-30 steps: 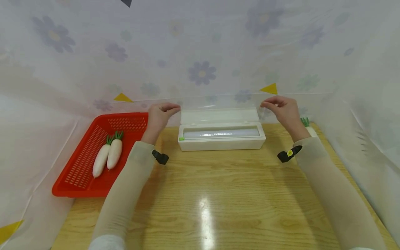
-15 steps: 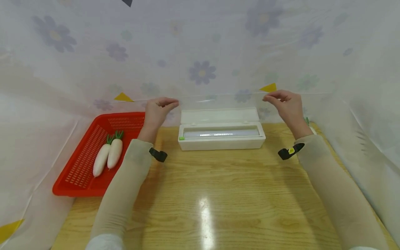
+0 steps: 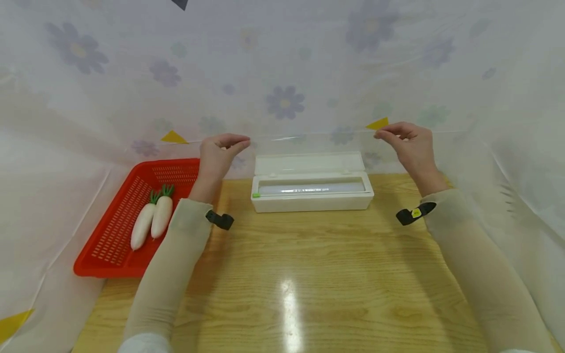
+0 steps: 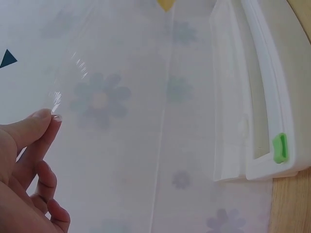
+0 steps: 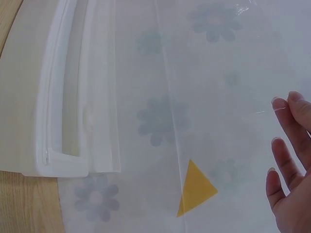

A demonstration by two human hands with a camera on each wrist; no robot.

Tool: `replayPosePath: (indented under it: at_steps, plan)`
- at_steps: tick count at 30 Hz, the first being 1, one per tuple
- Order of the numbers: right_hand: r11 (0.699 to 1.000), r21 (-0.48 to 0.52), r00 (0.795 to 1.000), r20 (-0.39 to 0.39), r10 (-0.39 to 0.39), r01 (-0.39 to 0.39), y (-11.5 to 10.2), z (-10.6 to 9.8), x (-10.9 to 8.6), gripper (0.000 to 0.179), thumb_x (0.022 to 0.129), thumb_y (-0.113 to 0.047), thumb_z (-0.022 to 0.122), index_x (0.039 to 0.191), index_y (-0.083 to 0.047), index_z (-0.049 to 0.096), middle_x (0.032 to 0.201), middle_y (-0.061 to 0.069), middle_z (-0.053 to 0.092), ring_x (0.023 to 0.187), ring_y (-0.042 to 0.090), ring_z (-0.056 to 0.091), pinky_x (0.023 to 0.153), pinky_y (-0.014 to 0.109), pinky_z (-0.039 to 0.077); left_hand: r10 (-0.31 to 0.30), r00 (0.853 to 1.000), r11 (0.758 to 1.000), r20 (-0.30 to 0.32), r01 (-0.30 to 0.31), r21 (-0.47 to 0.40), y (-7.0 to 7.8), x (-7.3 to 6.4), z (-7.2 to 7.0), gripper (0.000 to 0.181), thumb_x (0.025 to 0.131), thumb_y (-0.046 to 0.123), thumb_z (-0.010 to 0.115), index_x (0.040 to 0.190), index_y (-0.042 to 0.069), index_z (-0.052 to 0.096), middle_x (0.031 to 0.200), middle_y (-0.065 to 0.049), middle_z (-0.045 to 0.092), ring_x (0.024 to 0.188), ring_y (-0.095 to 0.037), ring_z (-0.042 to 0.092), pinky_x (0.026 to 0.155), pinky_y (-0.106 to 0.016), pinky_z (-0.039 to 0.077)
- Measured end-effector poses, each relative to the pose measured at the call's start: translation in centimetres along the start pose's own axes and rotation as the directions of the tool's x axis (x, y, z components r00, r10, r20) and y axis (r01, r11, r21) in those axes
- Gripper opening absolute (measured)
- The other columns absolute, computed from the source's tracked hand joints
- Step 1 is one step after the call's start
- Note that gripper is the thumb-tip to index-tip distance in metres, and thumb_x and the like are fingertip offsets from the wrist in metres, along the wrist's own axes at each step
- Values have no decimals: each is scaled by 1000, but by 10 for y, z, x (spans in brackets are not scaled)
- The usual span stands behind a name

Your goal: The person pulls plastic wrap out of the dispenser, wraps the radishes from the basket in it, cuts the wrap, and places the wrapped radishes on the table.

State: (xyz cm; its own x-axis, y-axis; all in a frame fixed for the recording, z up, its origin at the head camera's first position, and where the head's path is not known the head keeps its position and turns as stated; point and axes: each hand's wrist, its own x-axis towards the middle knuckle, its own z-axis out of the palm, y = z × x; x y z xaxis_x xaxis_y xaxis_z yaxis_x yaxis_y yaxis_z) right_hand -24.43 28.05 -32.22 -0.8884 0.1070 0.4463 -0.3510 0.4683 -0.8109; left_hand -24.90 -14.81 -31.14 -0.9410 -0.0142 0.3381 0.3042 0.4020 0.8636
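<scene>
A sheet of clear cling film point(image 3: 287, 138) spans the space between my two hands above the dispenser, mostly see-through apart from some glints. My left hand point(image 3: 217, 159) pinches one corner between thumb and forefinger; the crumpled edge shows in the left wrist view as shiny film point(image 4: 56, 100). At the opposite corner, my right hand point(image 3: 411, 149) pinches the film with thumb and forefinger, its other fingers loosely bent. Below and between them stands a white cling film dispenser point(image 3: 312, 203) with its lid point(image 3: 309, 163) raised. Inside lies a film roll point(image 3: 311, 188); a green slider point(image 3: 256, 195) sits at its left end.
A red basket point(image 3: 108, 271) with two white radishes point(image 3: 143, 225) stands at the left, partly behind my left arm. Under everything is a wooden table point(image 3: 309, 264). A flower-printed sheet point(image 3: 282, 59) hangs behind and at both sides, with yellow triangles point(image 3: 377, 124) on it.
Both hands have risen and drawn slightly apart, lifting the film higher above the dispenser. The radish at the right is now hidden behind my right arm. Dispenser and basket have stayed in place.
</scene>
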Motion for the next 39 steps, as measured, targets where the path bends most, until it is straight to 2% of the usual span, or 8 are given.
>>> replayPosePath:
  at_steps: [9, 12, 16, 21, 25, 32, 35, 39]
  plan:
    - [999, -35, 1000, 1, -28, 28, -4, -11, -16, 27, 98, -32, 75, 107, -7, 81, 93, -23, 73, 94, 6, 57, 82, 28, 35, 17, 999, 999, 34, -16, -50, 4, -15, -5, 27, 96, 28, 78, 113, 7, 81, 110, -6, 77, 97, -17, 61, 84, -30, 47]
    - [998, -51, 999, 13, -48, 48, -5, -17, -30, 25, 99, -27, 74, 107, -4, 80, 94, -24, 72, 93, 7, 56, 82, 28, 36, 27, 997, 999, 67, -25, -32, 4, -27, -8, 28, 97, 29, 77, 114, 7, 81, 109, -6, 77, 96, -15, 61, 86, -30, 47]
    - [995, -76, 997, 48, -53, 56, -6, -26, -54, 20, 99, -21, 74, 107, -3, 79, 96, -25, 69, 91, 7, 53, 78, 26, 36, 53, 993, 998, 101, -51, -24, 5, -47, -12, 26, 96, 28, 77, 113, 9, 81, 102, -6, 76, 86, -17, 57, 75, -29, 44]
    - [990, -77, 986, 127, -112, 122, -5, -36, -85, 10, 99, -9, 72, 105, -3, 78, 100, -17, 69, 94, 5, 56, 83, 19, 40, 20, 987, 1000, 160, -17, -24, 4, -75, -17, 22, 95, 28, 79, 110, 12, 82, 90, 0, 73, 78, -21, 50, 64, -28, 39]
    - [965, -64, 954, 181, -241, 256, 2, -41, -109, 15, 92, 9, 73, 101, -2, 77, 104, -13, 68, 100, 1, 58, 95, 13, 40, 21, 976, 1000, 218, -25, 14, 0, -96, -19, 17, 95, 26, 79, 105, 14, 83, 93, 3, 75, 80, -21, 52, 67, -29, 41]
    - [908, -44, 881, 266, -391, 416, 23, -44, -146, 41, 74, 23, 78, 99, -10, 77, 101, -1, 67, 100, 3, 58, 90, 13, 43, 136, 943, 987, 304, -157, 45, -18, -133, -17, 10, 92, 14, 80, 101, 16, 84, 90, 4, 71, 82, -17, 53, 70, -30, 41]
    - [876, -34, 839, 311, -448, 480, 34, -43, -158, 45, 73, 20, 80, 102, -15, 77, 100, -1, 68, 100, 6, 58, 88, 13, 44, 204, 917, 973, 343, -229, 34, -30, -145, -15, 12, 90, 8, 82, 99, 14, 83, 89, 6, 72, 80, -15, 53, 69, -28, 43]
    - [834, -3, 777, 366, -512, 551, 51, -36, -171, 39, 80, 8, 82, 106, -21, 76, 100, -4, 70, 101, 9, 57, 89, 15, 43, 224, 888, 966, 403, -257, 28, -49, -159, -11, 13, 88, 5, 82, 98, 13, 83, 88, 9, 73, 78, -11, 53, 70, -27, 46]
